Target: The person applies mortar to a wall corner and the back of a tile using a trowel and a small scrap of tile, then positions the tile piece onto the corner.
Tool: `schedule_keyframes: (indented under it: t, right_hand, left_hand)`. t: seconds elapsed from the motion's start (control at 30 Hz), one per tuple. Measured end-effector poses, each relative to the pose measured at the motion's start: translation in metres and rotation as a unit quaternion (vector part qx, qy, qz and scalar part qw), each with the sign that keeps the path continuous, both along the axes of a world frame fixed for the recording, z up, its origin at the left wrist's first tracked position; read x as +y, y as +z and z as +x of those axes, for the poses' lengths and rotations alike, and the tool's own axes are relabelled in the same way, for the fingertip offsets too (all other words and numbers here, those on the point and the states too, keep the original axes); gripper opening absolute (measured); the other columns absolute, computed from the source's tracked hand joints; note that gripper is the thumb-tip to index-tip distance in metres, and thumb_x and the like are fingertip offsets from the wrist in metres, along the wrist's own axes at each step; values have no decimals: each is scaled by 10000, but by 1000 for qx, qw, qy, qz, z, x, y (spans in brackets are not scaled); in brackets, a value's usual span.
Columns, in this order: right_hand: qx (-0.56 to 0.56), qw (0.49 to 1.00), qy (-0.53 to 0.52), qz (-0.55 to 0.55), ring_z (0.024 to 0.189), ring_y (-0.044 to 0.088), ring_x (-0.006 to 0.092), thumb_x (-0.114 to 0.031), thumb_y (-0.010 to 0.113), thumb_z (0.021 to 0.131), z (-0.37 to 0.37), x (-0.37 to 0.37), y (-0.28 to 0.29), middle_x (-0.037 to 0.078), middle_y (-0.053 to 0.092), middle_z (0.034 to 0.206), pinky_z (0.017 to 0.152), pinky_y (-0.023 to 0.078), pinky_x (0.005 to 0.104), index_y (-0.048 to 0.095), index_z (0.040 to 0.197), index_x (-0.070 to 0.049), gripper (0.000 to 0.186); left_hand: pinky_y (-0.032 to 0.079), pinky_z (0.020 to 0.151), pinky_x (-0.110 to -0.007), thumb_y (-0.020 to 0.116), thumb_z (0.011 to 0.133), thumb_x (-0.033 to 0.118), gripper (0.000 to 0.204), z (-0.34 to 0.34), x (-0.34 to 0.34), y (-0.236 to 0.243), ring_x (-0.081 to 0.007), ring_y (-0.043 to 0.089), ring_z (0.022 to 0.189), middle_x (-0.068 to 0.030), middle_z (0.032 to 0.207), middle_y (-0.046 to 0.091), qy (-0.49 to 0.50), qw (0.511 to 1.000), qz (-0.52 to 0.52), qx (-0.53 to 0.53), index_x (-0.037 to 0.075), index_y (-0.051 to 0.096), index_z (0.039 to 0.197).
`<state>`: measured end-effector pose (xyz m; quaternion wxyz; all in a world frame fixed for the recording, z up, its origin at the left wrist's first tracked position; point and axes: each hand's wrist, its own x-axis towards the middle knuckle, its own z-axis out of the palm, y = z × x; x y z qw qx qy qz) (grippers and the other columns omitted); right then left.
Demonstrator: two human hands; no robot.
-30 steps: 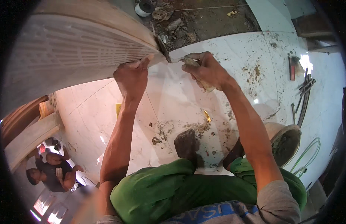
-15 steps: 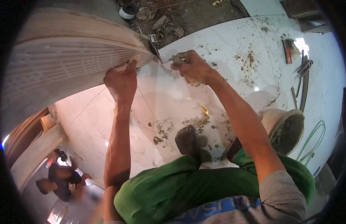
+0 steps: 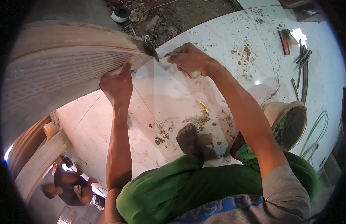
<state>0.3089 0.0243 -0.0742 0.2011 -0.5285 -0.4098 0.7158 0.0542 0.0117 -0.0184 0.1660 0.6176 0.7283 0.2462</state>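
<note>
A long, beige tile-like panel with a ribbed face stands at the upper left, its narrow end toward the middle. My left hand grips its lower edge near that end, one digit stretched up against the ribbed face and the other fingers partly hidden. In my right hand is a small trowel, fingers closed around its pale handle. The dark blade lies against the end of the panel, and I cannot tell how much mortar is on it.
Mortar crumbs litter the white tile floor. A bucket of mortar stands beside my right knee. Metal bars, a red-edged tool and a green cable lie right. A wire spool sits by bare soil; another person crouches lower left.
The trowel blade has turned steeper at the panel's end, and my right hand has shifted slightly left and up. My left hand keeps its hold. The view has shifted a little.
</note>
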Motion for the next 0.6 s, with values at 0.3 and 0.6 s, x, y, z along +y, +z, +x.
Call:
schedule_keyframes:
  t: [0.3, 0.6]
  right_hand:
    - [86, 995, -30, 50, 514, 561, 143, -241, 752, 946, 8, 0, 9, 38, 591, 641, 477, 452, 335, 719, 975, -1, 244]
    - [-63, 994, -51, 76, 479, 548, 135, -252, 735, 971, -15, -25, -6, 33, 594, 635, 461, 459, 345, 699, 962, 20, 274]
  left_hand:
    - [574, 849, -378, 831, 928, 373, 359, -2, -1, -2, -293, 782, 895, -147, 986, 815, 10, 1000, -22, 20, 33, 833, 1044]
    - [572, 802, -369, 853, 903, 376, 370, 15, 6, 9, -271, 766, 822, -162, 930, 809, 41, 988, -124, 84, 12, 831, 971]
